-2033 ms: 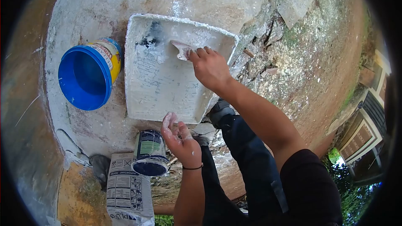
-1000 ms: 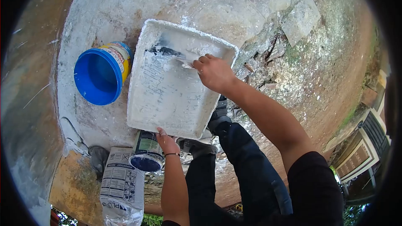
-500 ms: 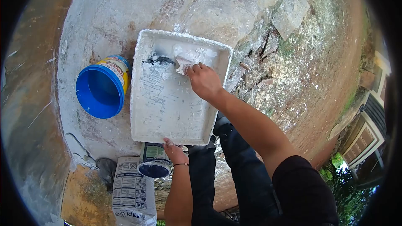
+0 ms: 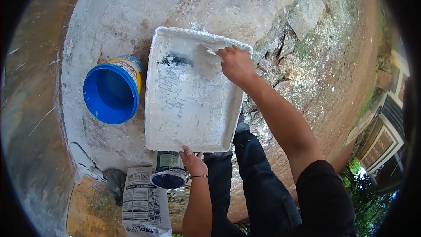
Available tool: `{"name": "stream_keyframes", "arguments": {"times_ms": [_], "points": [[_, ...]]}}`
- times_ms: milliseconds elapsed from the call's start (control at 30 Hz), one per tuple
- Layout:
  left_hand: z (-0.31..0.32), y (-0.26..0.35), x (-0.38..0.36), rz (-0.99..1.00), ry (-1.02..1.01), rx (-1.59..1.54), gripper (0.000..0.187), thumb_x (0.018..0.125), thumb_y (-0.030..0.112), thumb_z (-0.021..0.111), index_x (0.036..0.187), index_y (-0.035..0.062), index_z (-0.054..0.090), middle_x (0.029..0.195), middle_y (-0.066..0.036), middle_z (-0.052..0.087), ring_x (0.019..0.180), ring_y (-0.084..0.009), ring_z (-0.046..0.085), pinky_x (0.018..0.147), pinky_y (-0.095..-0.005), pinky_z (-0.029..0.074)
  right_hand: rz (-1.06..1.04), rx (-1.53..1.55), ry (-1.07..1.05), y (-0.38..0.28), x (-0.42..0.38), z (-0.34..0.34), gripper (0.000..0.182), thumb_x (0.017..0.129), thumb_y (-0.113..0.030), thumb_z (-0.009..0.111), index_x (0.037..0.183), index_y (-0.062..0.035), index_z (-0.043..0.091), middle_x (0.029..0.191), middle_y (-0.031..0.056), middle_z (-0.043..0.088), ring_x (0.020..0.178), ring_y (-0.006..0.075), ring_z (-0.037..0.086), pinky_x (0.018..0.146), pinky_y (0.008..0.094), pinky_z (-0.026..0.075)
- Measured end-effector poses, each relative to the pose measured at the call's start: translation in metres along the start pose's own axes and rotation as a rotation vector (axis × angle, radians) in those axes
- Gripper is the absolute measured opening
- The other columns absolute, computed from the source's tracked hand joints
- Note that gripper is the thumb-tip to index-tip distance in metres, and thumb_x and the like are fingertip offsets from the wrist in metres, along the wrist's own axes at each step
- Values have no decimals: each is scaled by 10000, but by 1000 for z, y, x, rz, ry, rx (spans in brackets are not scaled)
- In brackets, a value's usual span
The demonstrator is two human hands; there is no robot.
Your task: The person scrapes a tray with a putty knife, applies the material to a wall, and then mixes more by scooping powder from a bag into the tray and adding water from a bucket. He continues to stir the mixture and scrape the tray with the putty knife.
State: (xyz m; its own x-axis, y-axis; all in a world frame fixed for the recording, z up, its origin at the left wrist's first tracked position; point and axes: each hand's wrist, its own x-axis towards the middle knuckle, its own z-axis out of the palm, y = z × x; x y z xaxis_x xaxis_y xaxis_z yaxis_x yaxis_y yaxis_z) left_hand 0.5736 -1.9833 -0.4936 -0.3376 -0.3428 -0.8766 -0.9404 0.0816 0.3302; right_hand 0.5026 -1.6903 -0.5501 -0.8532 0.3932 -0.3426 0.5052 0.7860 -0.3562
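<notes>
A large rectangular tray (image 4: 188,114), crusted with white, lies tilted slightly in the middle of the view. My right hand (image 4: 238,65) is closed on a small, flat, white-smeared scraper-like piece (image 4: 211,51), whose exact kind is hard to make out. It is at the tray's far right, inside the raised rim. At the near rim, my left hand (image 4: 194,161) grips the tray with fingers over the edge. A dark, wet-looking smear (image 4: 177,59) marks the tray's upper left floor.
A blue bucket (image 4: 110,94) with its mouth towards me stands left of the tray. Below the tray are a dark-mouthed tub (image 4: 169,179) and a white printed sack (image 4: 144,202). Broken concrete and rubble (image 4: 285,52) lie to the right. My legs are beneath the tray's near side.
My right hand has moved the flat piece right and up, from the tray's upper middle to its far right corner. The piece now shows edge-on. My left hand still holds the near rim.
</notes>
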Motion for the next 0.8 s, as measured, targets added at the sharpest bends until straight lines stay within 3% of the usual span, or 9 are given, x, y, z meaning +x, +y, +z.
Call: {"name": "stream_keyframes", "arguments": {"times_ms": [200, 367, 433, 700, 800], "points": [[-2, 2, -7, 43, -91, -74, 555, 888, 439, 432, 1234, 26, 295, 1220, -147, 406, 1088, -257, 446, 846, -426, 436, -135, 64, 14, -30, -23, 23, 208, 710, -47, 481, 892, -40, 583, 821, 120, 580, 830, 272, 555, 744, 356, 465], [-3, 4, -9, 21, -74, -64, 530, 884, 434, 448, 1220, 45, 316, 1226, -130, 411, 1069, -258, 466, 831, -422, 439, -142, 105, 24, -36, -39, -6, 191, 711, -49, 485, 881, -41, 573, 811, 111, 575, 820, 271, 552, 733, 356, 458], [-2, 6, -14, 33, -70, -57, 531, 885, 430, 448, 1222, 43, 313, 1230, -129, 409, 1079, -257, 460, 831, -429, 438, -198, 85, -76, -31, -40, 1, 191, 719, -47, 483, 887, -44, 576, 824, 109, 579, 835, 273, 553, 749, 355, 457], [6, 10, -18, 7, -40, -55, 537, 892, 414, 441, 1245, 36, 296, 1245, -132, 398, 1116, -255, 431, 855, -445, 425, -118, 42, -60, 0, 3, -4, 228, 737, -45, 481, 931, -60, 599, 868, 98, 593, 918, 275, 549, 781, 363, 463], [9, 11, -19, -12, 73, -48, 533, 897, 403, 436, 1254, 35, 290, 1246, -136, 395, 1109, -262, 436, 873, -441, 415, -90, 76, -44, 3, 5, -13, 234, 748, -46, 466, 941, -54, 599, 895, 99, 598, 952, 284, 546, 796, 369, 467]]}}
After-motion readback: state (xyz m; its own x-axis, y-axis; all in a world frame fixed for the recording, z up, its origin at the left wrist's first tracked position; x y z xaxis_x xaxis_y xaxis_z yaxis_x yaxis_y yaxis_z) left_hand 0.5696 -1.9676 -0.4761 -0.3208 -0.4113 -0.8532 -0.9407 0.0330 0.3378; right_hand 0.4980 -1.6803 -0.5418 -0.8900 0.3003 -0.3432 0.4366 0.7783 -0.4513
